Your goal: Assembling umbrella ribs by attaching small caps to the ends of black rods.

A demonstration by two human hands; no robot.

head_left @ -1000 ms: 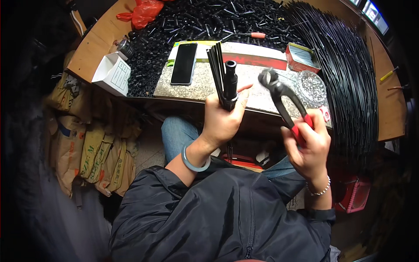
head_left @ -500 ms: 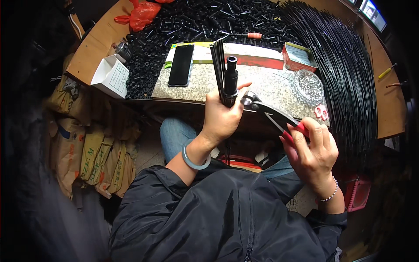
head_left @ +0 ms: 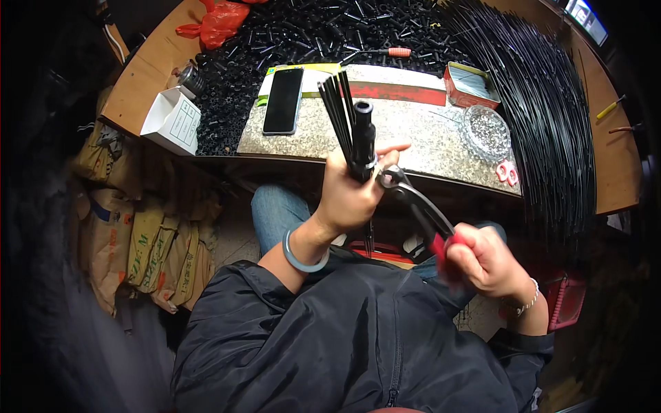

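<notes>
Pincers [head_left: 421,206] now have their handles squeezed together in the right hand [head_left: 490,258]; 0.5 s ago these stood apart. Their head sits at the thumb side of the left hand [head_left: 350,199], so they are probably biting on something there, though what lies between the jaws is too small to tell. The left hand curls around 1 black tube [head_left: 363,141], roughly upright, and a bundle of thin sticks [head_left: 335,113] too bunched to count, just off the table's [head_left: 148,82] near edge.

Counted along that edge, left to right: 1 white box [head_left: 173,124] by the near left corner, 1 phone [head_left: 284,102], 1 glass dish [head_left: 475,153], 1 pair of red scissors [head_left: 507,173]. Further in are 1 red tin [head_left: 463,98] and 1 orange-handled tool [head_left: 399,52]. Small black parts [head_left: 310,31] toward the far edge and long rods [head_left: 544,110] at the right are past counting
</notes>
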